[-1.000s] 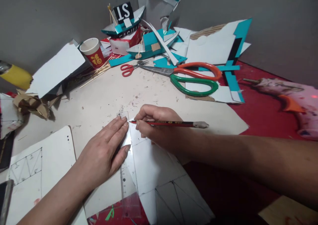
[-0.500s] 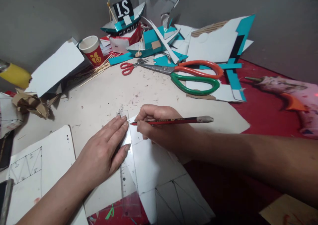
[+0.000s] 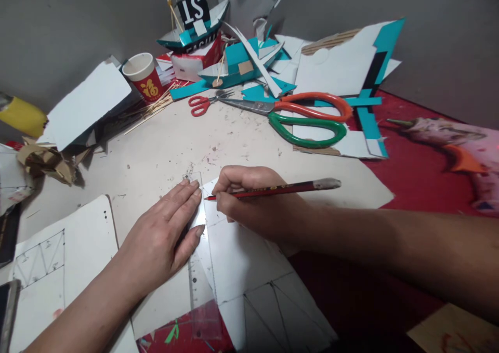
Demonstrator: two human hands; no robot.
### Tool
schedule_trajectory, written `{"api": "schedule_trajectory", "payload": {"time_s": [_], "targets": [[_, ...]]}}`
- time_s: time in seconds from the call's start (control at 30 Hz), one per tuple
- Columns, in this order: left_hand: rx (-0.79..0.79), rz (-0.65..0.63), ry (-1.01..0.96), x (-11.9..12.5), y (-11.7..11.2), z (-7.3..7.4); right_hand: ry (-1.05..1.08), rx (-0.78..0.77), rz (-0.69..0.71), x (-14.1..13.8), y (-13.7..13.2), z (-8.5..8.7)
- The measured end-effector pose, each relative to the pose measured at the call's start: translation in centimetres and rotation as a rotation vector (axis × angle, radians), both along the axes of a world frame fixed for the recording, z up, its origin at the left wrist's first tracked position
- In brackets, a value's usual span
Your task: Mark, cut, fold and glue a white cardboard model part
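Note:
My left hand [image 3: 166, 236] lies flat with fingers stretched out, pressing a clear plastic ruler [image 3: 200, 277] onto a white card sheet [image 3: 237, 259] with pencilled lines. My right hand [image 3: 249, 197] is closed on a red pencil [image 3: 284, 188], its tip at the ruler's right edge near the ruler's far end. The pencil's grey eraser end points right.
Large orange-and-green scissors [image 3: 304, 118] and small red scissors [image 3: 202, 103] lie beyond the hands. A red paper cup [image 3: 144, 77], bamboo sticks [image 3: 152, 108], teal-and-white card boats [image 3: 218, 56] and card offcuts [image 3: 339, 67] crowd the back. Another drawn sheet [image 3: 58, 259] lies left.
The pencil's tip has slid a little nearer along the ruler edge and its eraser end has tilted up and right. My left hand has stayed on the ruler.

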State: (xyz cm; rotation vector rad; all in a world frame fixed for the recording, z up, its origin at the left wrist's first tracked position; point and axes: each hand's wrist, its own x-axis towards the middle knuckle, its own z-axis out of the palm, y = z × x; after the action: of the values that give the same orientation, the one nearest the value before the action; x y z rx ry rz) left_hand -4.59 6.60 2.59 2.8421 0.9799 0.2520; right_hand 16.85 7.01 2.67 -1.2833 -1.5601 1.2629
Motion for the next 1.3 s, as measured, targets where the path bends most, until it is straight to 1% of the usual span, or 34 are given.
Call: {"api": "schedule_trajectory", "payload": {"time_s": [0.3, 0.83, 1.3], "targets": [[0.005, -0.003, -0.009, -0.02, -0.02, 0.06, 0.006, -0.013, 0.026, 0.12, -0.14, -0.12], [0.009, -0.008, 0.0, -0.04, 0.12, 0.01, -0.081, 0.114, 0.089, 0.2, -0.24, 0.27], [0.009, -0.007, -0.005, -0.09, 0.08, 0.02, -0.048, 0.213, 0.149, 0.3, -0.18, 0.16]]}}
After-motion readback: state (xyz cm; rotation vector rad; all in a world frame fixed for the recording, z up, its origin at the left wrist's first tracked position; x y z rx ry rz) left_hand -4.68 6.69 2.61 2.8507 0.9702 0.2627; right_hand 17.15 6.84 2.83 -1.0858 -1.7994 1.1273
